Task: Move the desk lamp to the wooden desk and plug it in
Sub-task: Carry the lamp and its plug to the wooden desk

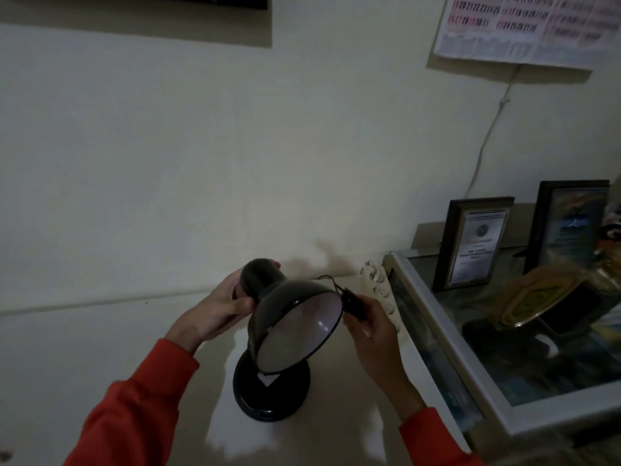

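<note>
**Lamp on pale counter, plug in right hand, strip just beyond**

While the room is dim, we note the cream wall (pixel 168 146) first, then the pale counter (pixel 100 348) below it and the glass-topped cabinet (pixel 447 331) at right carrying two framed certificates (pixel 470 243). Desk lamp (pixel 285 331) stands on the counter on its round black base, shade tilted up toward us, open mouth facing the camera.

Left hand (pixel 218 307) is closed around the rear cap of the shade. Right hand (pixel 373 327) pinches the black plug (pixel 353 306) with its thin cord at the shade's right rim.

Key relation: white power strip (pixel 381 287) lies just right of and behind the plug, long axis running along the cabinet edge, away from us. Right hand is the nearer one; we judge plugging in goes rightward and slightly forward. Whether this surface is the wooden desk, we cannot tell.

Writing: wall calendar (pixel 524 25) shows date numerals, e.g. 20 21 22 23; certificate text is too blurred to read. No brand visible.
</note>
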`<state>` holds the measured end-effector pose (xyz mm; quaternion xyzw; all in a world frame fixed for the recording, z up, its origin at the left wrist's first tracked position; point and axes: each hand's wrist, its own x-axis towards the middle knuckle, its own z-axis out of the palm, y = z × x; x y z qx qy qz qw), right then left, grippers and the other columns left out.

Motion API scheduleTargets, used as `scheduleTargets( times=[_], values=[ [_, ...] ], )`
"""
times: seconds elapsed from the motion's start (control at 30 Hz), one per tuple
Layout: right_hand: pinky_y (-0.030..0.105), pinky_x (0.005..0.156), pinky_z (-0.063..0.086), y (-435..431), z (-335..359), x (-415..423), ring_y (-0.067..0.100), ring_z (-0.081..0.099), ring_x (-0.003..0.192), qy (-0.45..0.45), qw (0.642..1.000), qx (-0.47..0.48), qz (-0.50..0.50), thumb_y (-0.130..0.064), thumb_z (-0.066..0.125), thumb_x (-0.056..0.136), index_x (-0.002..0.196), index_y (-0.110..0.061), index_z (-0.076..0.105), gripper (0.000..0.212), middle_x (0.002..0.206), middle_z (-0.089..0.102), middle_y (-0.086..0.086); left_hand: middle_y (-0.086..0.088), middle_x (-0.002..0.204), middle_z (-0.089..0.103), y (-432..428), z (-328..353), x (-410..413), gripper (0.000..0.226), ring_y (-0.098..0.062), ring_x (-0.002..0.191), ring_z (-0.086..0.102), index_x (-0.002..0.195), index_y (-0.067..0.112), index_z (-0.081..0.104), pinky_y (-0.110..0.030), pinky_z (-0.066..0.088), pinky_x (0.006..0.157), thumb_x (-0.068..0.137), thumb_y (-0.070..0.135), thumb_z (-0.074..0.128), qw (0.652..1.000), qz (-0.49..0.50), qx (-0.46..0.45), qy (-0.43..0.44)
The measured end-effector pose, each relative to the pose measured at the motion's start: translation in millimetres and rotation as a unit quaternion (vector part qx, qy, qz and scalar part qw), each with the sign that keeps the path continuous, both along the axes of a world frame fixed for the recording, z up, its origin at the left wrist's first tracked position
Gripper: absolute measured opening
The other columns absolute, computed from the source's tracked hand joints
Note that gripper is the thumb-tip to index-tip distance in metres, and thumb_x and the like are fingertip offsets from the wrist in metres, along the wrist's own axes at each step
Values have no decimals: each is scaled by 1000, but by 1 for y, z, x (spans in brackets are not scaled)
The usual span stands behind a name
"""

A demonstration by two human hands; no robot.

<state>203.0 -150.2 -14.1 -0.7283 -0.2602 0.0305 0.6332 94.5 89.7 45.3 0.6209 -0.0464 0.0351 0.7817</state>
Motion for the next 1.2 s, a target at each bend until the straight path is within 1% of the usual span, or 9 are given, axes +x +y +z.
scheduleTargets(
  times=[0.23, 0.4, 0.5, 0.53, 0.67, 0.77, 0.93, 1.13, 1.2],
  values=[
    [12, 75, 51, 6, 5, -5, 1, 66, 84, -16, 999, 47, -10, -6, 60, 90, 107, -36, 56, 34, 93, 68, -6, 16, 82, 67, -20, 5, -2, 81, -2, 77, 61, 101, 12, 50, -14, 51, 66, 42, 50, 89, 972, 194, 110, -77],
    [13, 75, 51, 12, 18, -9, 0, 63, 78, -22, 991, 128, -44, -6, 49, 94, 112, -30, 51, 30, 94, 64, 1, 28, 83, 65, -35, 5, -8, 64, 6, 74, 62, 105, 1, 42, -10, 51, 65, 55, 23, 75, 951, 245, 158, -99],
    [11, 74, 50, 11, 41, -6, 1, 62, 78, -50, 980, 179, -73, -7, 46, 96, 114, -32, 51, 31, 89, 62, -4, 17, 82, 69, -41, 8, -11, 48, 0, 69, 65, 100, 13, 43, -16, 56, 61, 69, -12, 70, 944, 281, 134, -106],
    [12, 72, 50, 9, 52, -4, 2, 61, 77, -58, 977, 190, -79, -7, 46, 96, 113, -35, 52, 33, 88, 62, -4, 9, 84, 69, -43, 13, -12, 47, -3, 68, 66, 101, 16, 42, -20, 57, 62, 72, -12, 67, 942, 294, 122, -111],
    [18, 59, 48, 6, 98, -5, 5, 50, 62, -84, 967, 227, -75, -7, 45, 96, 108, -37, 52, 33, 76, 51, -1, -16, 97, 58, -49, 46, -18, 49, -32, 82, 64, 105, 27, 43, -38, 57, 72, 64, 22, 70, 934, 314, 90, -144],
    [17, 52, 45, -1, 131, -15, 2, 47, 55, -118, 956, 249, -98, -4, 44, 96, 110, -30, 51, 30, 72, 52, -7, -21, 104, 58, -56, 65, -19, 53, -45, 94, 61, 112, 21, 41, -45, 53, 82, 70, 13, 73, 930, 311, 106, -165],
    [17, 50, 44, -33, 179, -44, 0, 48, 54, -185, 932, 282, -132, -15, 45, 95, 109, -30, 52, 22, 65, 56, -14, 4, 103, 60, -69, 93, -24, 55, -24, 95, 63, 113, 31, 42, -23, 55, 80, 70, 21, 76, 924, 300, 118, -206],
    [18, 41, 39, -93, 192, -85, 4, 43, 47, -229, 923, 246, -185, -21, 48, 91, 110, -29, 53, 21, 61, 50, -14, -6, 110, 62, -109, 117, -31, 52, -34, 96, 66, 106, 46, 46, -55, 54, 88, 62, 42, 71, 919, 304, 116, -220],
    [17, 40, 39, -116, 183, -101, 2, 45, 47, -214, 925, 225, -218, -25, 50, 89, 111, -28, 53, 22, 63, 52, -15, 1, 109, 62, -128, 114, -33, 51, -31, 97, 66, 105, 46, 46, -56, 55, 86, 62, 42, 73, 919, 297, 115, -230]
  ],
)
